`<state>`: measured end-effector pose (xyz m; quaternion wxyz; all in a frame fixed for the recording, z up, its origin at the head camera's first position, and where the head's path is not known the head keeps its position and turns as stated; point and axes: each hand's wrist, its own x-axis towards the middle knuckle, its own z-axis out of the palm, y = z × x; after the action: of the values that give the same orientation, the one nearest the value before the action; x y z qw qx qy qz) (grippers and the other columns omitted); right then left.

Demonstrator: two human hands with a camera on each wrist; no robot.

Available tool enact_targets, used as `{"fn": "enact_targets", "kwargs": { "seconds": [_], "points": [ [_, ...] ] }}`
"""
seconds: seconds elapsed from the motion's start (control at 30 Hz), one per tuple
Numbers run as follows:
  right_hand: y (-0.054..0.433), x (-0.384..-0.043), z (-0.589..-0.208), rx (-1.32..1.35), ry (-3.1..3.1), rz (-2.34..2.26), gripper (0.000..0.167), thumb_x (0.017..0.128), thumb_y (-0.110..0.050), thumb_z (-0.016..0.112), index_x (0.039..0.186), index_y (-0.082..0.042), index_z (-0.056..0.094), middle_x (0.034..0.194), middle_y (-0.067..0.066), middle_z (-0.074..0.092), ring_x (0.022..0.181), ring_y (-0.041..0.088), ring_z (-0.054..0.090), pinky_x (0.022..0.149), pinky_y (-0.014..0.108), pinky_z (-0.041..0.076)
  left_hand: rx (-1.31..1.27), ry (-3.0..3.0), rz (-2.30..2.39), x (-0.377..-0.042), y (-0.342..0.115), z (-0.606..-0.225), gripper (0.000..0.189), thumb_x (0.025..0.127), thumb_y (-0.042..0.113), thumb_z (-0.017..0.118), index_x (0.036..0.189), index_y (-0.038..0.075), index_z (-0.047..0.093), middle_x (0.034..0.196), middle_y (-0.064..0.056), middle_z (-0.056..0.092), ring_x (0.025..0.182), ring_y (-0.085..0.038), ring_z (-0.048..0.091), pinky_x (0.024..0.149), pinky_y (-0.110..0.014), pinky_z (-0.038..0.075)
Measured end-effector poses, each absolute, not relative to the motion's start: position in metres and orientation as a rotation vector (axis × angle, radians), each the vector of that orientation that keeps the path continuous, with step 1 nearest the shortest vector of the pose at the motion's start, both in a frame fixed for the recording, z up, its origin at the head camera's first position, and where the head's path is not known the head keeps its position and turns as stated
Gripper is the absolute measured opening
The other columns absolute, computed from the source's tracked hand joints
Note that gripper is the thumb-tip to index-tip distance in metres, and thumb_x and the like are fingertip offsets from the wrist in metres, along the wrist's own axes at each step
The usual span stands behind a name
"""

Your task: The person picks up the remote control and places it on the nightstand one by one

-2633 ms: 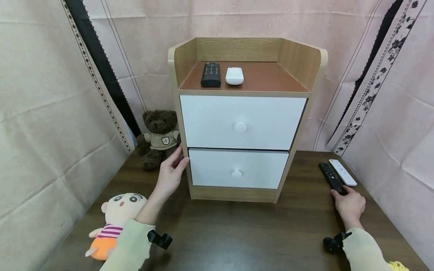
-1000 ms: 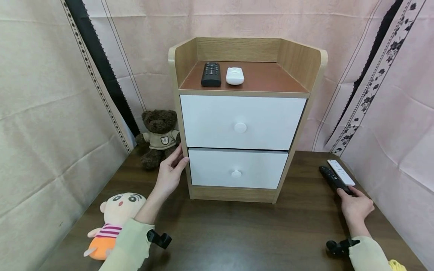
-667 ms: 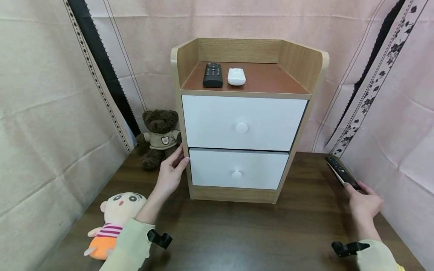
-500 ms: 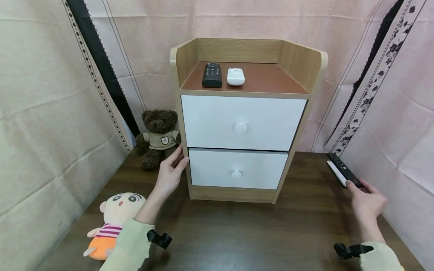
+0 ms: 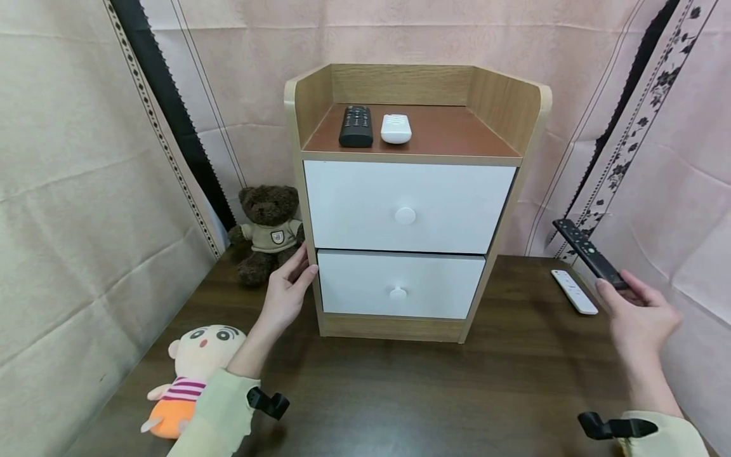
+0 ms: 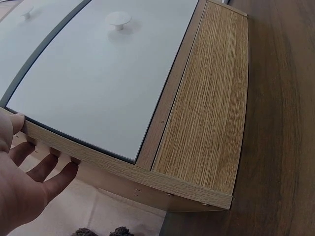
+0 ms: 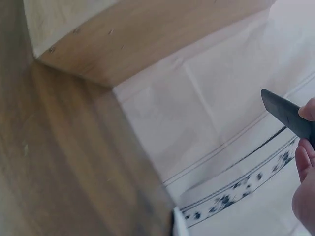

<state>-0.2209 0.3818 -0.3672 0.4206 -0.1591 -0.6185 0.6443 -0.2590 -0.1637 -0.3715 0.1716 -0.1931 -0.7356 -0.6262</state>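
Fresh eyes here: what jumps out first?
The wood-framed two-drawer cabinet with white fronts dominates the centre, the left hand touching its side. At right, the right hand holds a long black remote in the air. An orange-bottomed plush doll brightens front left.

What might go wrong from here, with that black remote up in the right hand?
The right hand holds the black remote by one end, so it might tip or slip, perhaps onto the table remote below.

The left hand touches the cabinet; a hard push might jolt the dark shelf remote and white shelf remote, which lie near an open front edge.
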Motion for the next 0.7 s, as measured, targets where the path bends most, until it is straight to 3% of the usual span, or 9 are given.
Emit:
{"fn": "enact_targets", "kwargs": {
  "seconds": [0.2, 0.7],
  "points": [
    [0.369, -0.213, -0.349, -0.315, -1.614, 1.467, 0.042, 0.079, 0.005, 0.083, 0.119, -0.005, 0.077, 0.081, -0.014, 0.069, 0.07, -0.004, 0.065, 0.069, 0.005, 0.05, -0.549, -2.086, -1.784, -0.259, -0.164, -0.371, 0.058, 0.106, 0.008, 0.058, 0.159, 0.004, 0.034, 0.156, -0.016, 0.043, 0.14, -0.037, 0.044, 0.1, -0.016, 0.045],
    [0.349, -0.206, -0.326, -0.075, -1.337, 1.641, 0.044, 0.071, 0.017, 0.083, 0.113, 0.007, 0.076, 0.09, 0.003, 0.071, 0.072, 0.008, 0.065, 0.071, 0.01, 0.053, -0.55, -2.042, -1.805, -0.26, -0.162, -0.374, 0.056, 0.106, 0.004, 0.057, 0.158, 0.003, 0.036, 0.155, -0.019, 0.045, 0.139, -0.036, 0.046, 0.1, -0.017, 0.046]
  ]
}}
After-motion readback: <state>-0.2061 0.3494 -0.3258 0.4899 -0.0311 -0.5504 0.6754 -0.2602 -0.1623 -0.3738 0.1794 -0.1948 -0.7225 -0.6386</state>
